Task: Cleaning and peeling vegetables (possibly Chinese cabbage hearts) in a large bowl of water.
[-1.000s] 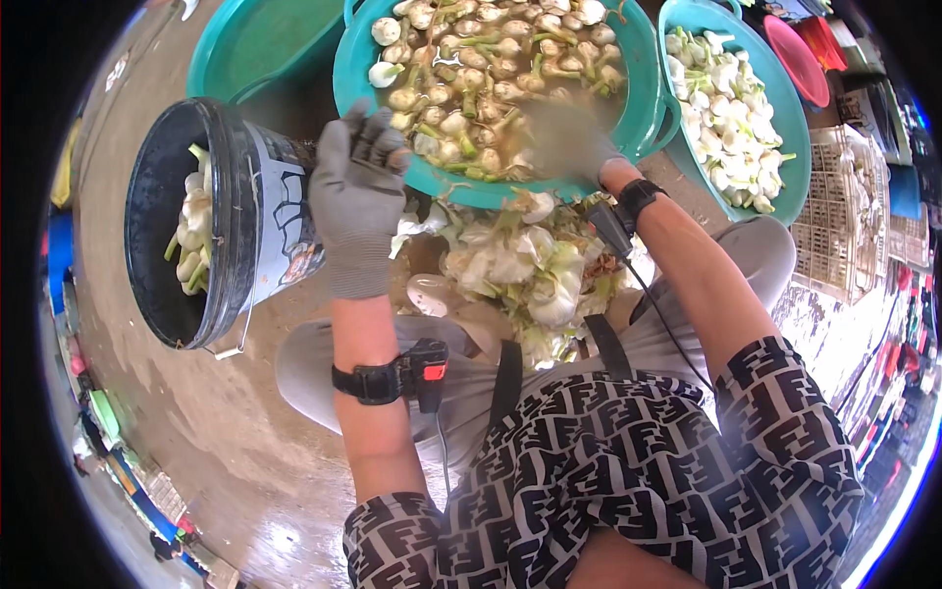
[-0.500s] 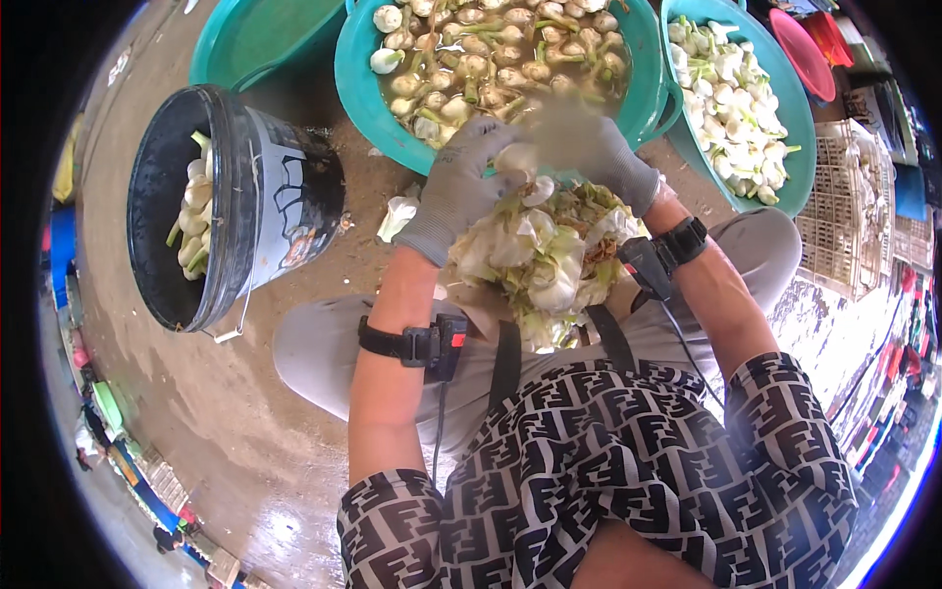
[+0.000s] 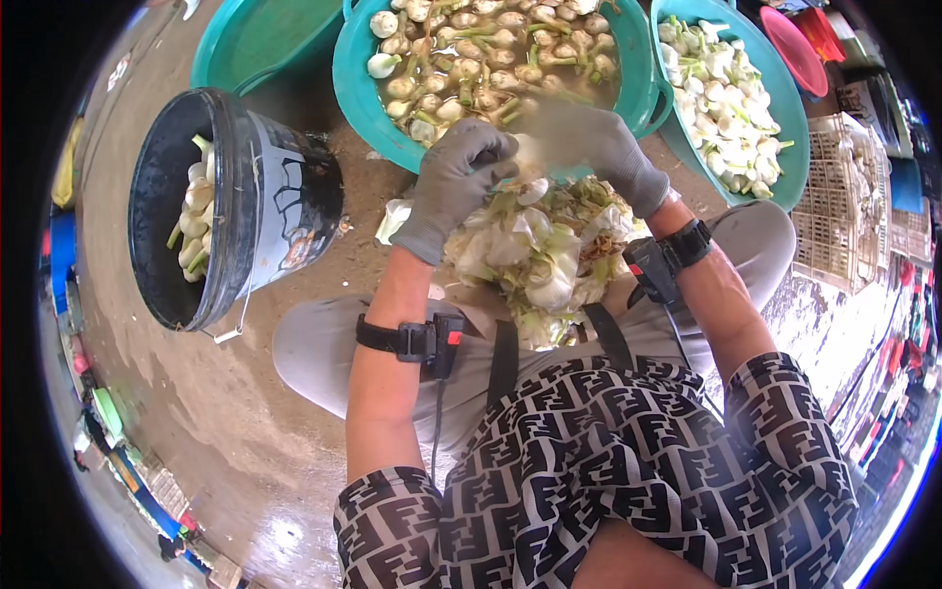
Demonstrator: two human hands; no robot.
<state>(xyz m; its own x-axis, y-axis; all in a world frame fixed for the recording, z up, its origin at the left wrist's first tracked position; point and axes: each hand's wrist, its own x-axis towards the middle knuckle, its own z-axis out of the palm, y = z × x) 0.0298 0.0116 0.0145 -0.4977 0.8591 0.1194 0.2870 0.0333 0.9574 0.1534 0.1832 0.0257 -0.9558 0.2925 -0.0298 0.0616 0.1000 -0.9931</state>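
Both my hands wear grey knit gloves and meet above a heap of garlic peelings and leaves (image 3: pixel 549 265) between my legs. My left hand (image 3: pixel 451 187) is closed in a pinch, with a pale garlic bulb (image 3: pixel 530 157) at its fingertips. Close on the bulb's other side is my right hand (image 3: pixel 618 162); a blurred patch covers its fingers, so its grip is hidden. Just beyond stands a teal tub (image 3: pixel 358 118) of murky water with many unpeeled garlic bulbs (image 3: pixel 505 79). A loose white peel (image 3: pixel 394 220) lies on the ground beside my left wrist.
To the left, a black bucket (image 3: pixel 231 211) lies tilted with several garlic bulbs (image 3: pixel 196 211) inside. Another teal tub (image 3: pixel 221 49) is behind it. At right, a teal tub (image 3: pixel 795 187) holds peeled white garlic (image 3: pixel 726 98), near a pink basin (image 3: pixel 795 49) and pale plastic crates (image 3: pixel 834 216).
My left hand has shifted slightly left and down, its fingers more curled. The bulb shows farther from the left palm, nearer the blurred right fingers. The view has shifted slightly.
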